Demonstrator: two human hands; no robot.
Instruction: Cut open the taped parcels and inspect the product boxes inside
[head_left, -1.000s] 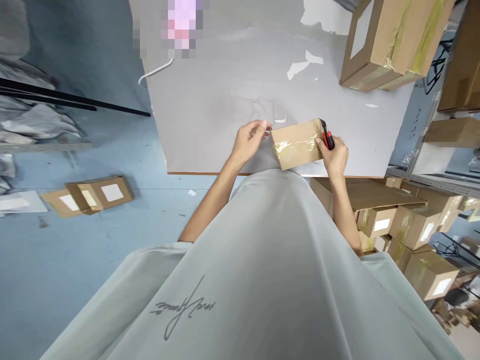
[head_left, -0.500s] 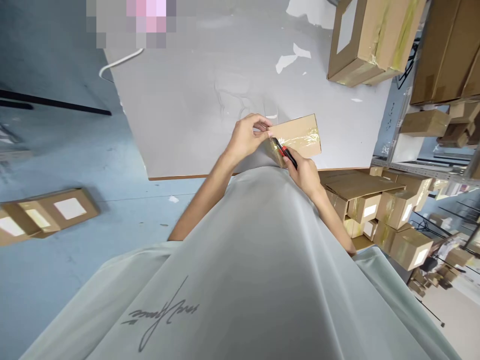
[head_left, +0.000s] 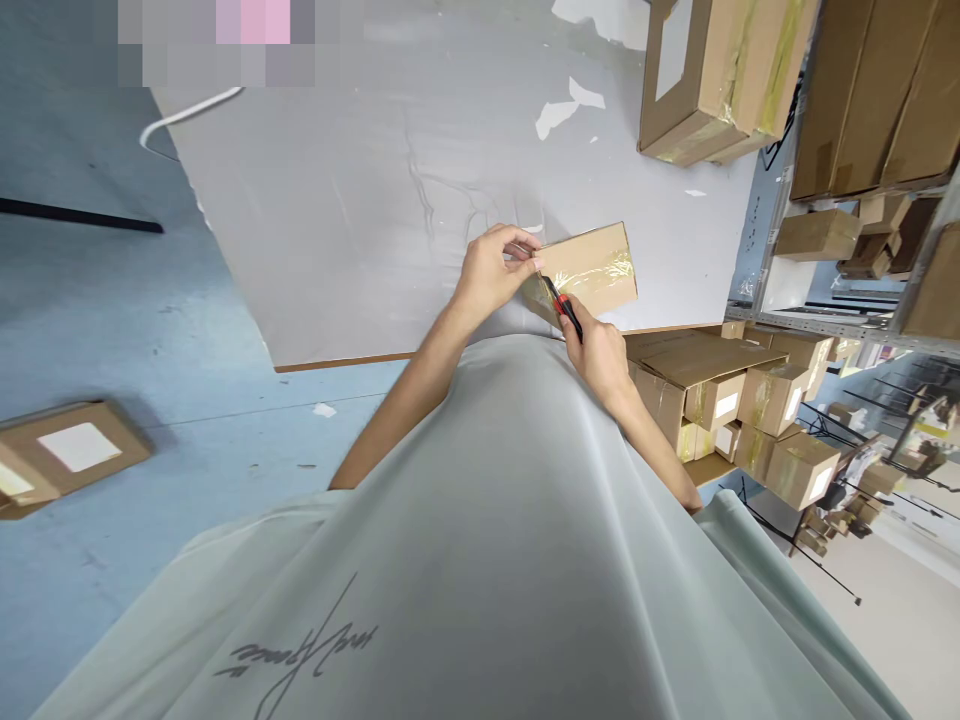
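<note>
A small cardboard box (head_left: 589,255) lies on the grey table, clear tape running along its top and over its left end. My left hand (head_left: 495,265) pinches the box's left corner between thumb and fingers. Closed round a red and black utility knife (head_left: 564,307), my right hand (head_left: 598,350) is at the near side of the box. The blade end points up and left, at the box's taped left edge, close to my left fingertips. Whether the blade cuts into the tape is too small to tell.
On the table (head_left: 330,220) lie torn paper scraps (head_left: 559,115), and a large taped carton (head_left: 720,80) stands at its far right. Cartons are stacked right of me (head_left: 705,360) and on a shelf. A box (head_left: 79,450) sits on the floor at left.
My right hand and the knife have shifted slightly left along the box's near edge. My left hand keeps its grip on the corner. The camera view has turned a little.
</note>
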